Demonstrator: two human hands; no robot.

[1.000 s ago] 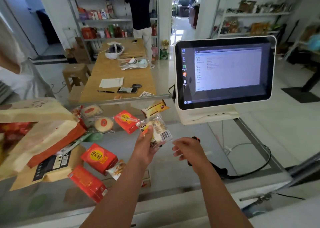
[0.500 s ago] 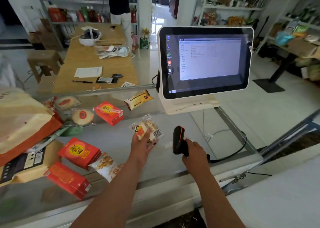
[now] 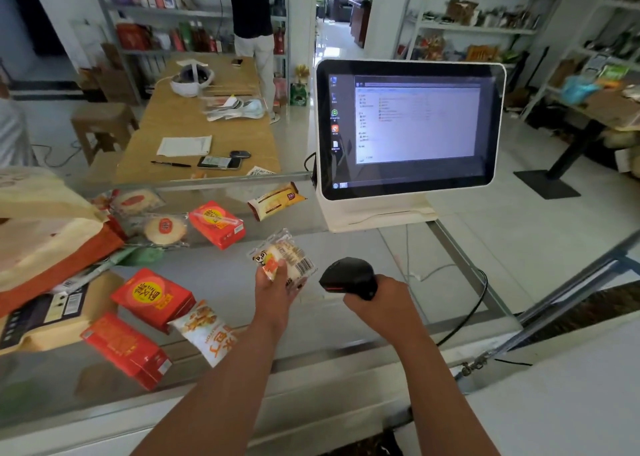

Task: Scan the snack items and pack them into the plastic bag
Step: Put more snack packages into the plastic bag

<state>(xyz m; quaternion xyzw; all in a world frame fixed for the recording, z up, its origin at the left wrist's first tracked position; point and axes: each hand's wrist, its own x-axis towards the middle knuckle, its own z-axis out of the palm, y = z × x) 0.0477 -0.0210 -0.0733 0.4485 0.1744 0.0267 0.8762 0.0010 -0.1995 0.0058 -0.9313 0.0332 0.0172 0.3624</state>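
Glass shop counter (image 3: 221, 272), checkout: a person's left hand (image 3: 273, 284) pinches a clear-wrapped snack packet (image 3: 287, 253) between thumb and fingers. The barcode is turned toward the right hand (image 3: 379, 300), whose fingers are wrapped around a black handheld scanner (image 3: 348, 277). A second ago that hand was only reaching for the scanner, and half a second ago it held it upright. Now the head is swung level, its red window just beside the packet and facing the barcode. The scan looks imminent; packing has not begun. Well to the left of the holding hand lies a beige-and-orange bag (image 3: 45, 234), with red boxes (image 3: 152, 298) between bag and hand. Beyond the right hand stands the till screen (image 3: 408, 126).
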